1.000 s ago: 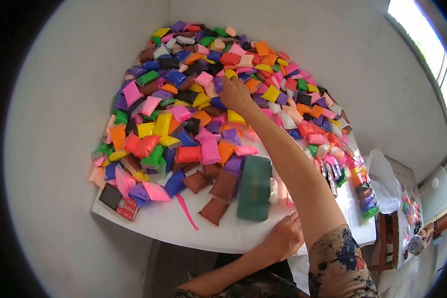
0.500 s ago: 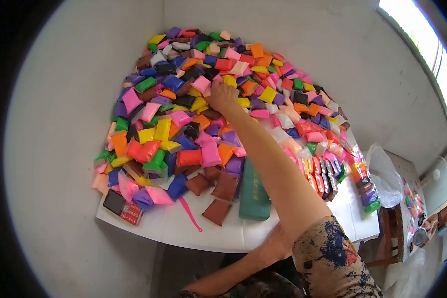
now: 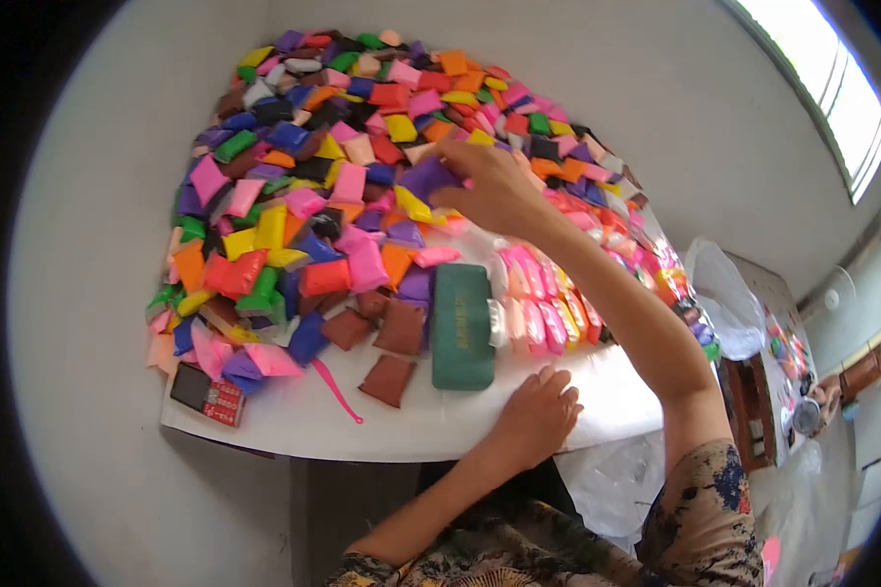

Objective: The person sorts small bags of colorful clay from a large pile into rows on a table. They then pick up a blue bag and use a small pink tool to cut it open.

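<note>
Over the middle of the pile of coloured packets, my right hand (image 3: 487, 188) is closed on a purple packet (image 3: 427, 180). A yellow packet (image 3: 413, 205) lies just under it. My left hand (image 3: 538, 416) rests near the front edge of the white table (image 3: 460, 430), fingers curled; what they hold, if anything, cannot be made out. Between the hands stand rows of pink, red and orange packets (image 3: 543, 323). The green case (image 3: 463, 328) lies to their left, with brown packets (image 3: 399, 327) beside it.
A phone with red keys (image 3: 208, 394) and a pink strip (image 3: 338, 391) lie at the front left. Clear plastic bags (image 3: 724, 298) are at the right, by a second table (image 3: 754, 284). Walls stand behind and at the left.
My right hand has come back from the pile and now has a purple packet. The left hand has come into fuller view at the table's front. The view has shifted, uncovering the case and packet rows.
</note>
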Tool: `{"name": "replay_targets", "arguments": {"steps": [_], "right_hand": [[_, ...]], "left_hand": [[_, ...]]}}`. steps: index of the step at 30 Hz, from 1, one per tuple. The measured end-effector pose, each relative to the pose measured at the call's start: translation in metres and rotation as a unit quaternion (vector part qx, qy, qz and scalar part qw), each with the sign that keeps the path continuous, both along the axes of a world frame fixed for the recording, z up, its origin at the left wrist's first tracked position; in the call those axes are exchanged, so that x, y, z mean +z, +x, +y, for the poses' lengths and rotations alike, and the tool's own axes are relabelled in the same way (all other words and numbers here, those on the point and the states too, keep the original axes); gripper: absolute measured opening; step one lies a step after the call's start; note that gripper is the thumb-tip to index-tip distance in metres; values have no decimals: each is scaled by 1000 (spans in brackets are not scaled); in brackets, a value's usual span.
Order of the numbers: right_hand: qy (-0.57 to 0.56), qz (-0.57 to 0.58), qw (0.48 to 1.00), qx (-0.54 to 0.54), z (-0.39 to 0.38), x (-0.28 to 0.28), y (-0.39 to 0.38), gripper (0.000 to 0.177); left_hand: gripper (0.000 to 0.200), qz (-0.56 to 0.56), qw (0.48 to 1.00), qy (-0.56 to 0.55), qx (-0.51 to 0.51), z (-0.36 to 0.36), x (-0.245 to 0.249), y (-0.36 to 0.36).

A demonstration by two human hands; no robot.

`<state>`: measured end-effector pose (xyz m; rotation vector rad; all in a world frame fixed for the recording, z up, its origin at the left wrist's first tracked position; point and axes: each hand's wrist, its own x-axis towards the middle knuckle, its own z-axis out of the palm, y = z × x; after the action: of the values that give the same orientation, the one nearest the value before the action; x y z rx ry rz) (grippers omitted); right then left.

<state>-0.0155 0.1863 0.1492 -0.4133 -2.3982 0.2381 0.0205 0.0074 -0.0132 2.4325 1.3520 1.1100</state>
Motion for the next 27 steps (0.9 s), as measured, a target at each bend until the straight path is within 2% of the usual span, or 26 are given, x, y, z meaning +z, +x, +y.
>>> {"name": "replay_targets", "arguments": {"steps": [2, 4, 5, 7, 10, 11, 14, 17, 24, 27], "right_hand": [[-122, 4, 993, 4, -58, 7, 59, 37], [-76, 15, 997, -18, -99, -11, 115, 34], [-19, 29, 999, -41, -112, -26, 138, 33], [74, 36, 992, -96, -132, -57, 176, 35], [130, -28, 971, -196, -147, -109, 215, 36], [88, -78, 973, -201, -151, -123, 226, 39], [1, -123, 977, -177, -157, -137, 239, 53], [-25, -164, 967, -192, -171, -123, 237, 57], [-47, -136, 976, -164, -175, -141, 228, 59], [-53, -139, 974, -169, -175, -140, 226, 60]], "left_hand": [[20, -12, 1000, -13, -13, -1, 4, -2], [16, -37, 999, 33, -3, -2, 1, -2], [12, -50, 999, 5, -15, -3, 4, -4], [9, -68, 997, 40, -4, 0, 3, -3], [9, -75, 996, 35, 28, -2, 11, -3], [8, -77, 996, 27, 27, -4, 15, -4], [8, -88, 995, 28, 26, -2, 12, -2], [5, -94, 995, 12, 29, -4, 12, -1], [13, -111, 993, 2, 36, -3, 18, -1], [15, -86, 996, -14, 20, -4, 22, 1]]}}
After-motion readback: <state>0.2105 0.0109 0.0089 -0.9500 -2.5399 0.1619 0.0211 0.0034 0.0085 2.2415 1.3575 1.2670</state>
